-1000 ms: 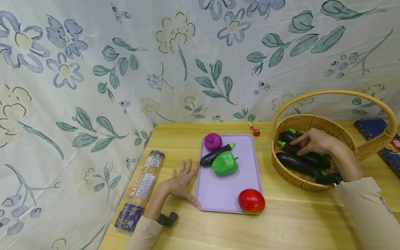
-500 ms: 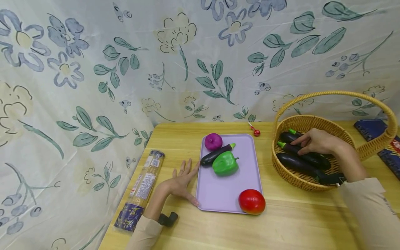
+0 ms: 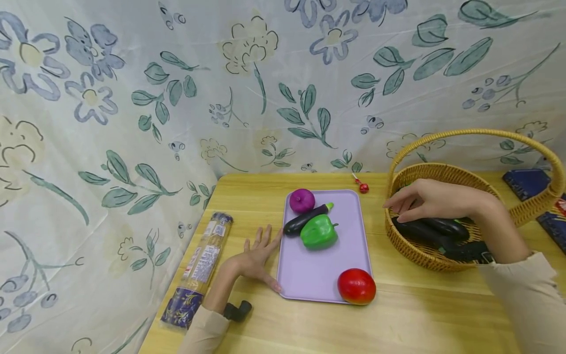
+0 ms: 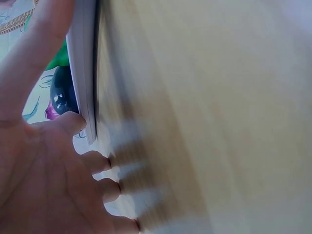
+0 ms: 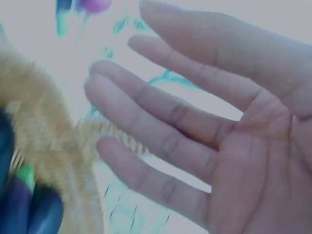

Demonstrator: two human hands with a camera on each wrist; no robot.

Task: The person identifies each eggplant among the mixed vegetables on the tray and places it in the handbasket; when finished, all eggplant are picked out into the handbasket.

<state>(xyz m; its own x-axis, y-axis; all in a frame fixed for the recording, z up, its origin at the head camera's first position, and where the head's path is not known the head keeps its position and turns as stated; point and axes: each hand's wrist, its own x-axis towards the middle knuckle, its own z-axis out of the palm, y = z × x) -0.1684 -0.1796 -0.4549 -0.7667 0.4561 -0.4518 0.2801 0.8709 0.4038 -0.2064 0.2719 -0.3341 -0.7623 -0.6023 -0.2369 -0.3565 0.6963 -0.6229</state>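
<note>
In the head view my left hand (image 3: 254, 264) spreads its fingers beside the lilac tray (image 3: 309, 278), with thumb and index fingertip at its left edge. The left wrist view shows the palm and the tray's side (image 4: 84, 63). On the tray lie a purple onion (image 3: 302, 200), an eggplant (image 3: 305, 221), a green bell pepper (image 3: 318, 232) and a red round fruit (image 3: 356, 286). My right hand (image 3: 435, 200) hovers over the wicker basket (image 3: 409, 256), partly covering the eggplants (image 3: 420, 233) inside. In the right wrist view its fingers are relaxed and the palm is bare.
A clear packet of noodle-like sticks (image 3: 205, 260) lies left of my left hand. A red-wrapped lollipop (image 3: 363, 188) sits at the table's back edge. The basket's tall handle (image 3: 482, 132) arches above my right hand. A dark blue packet (image 3: 528, 183) lies behind the basket.
My right hand has lifted off the eggplants and shifted slightly left, its fingers now near the basket's left rim. The eggplants stay in the basket. My left hand has not moved.
</note>
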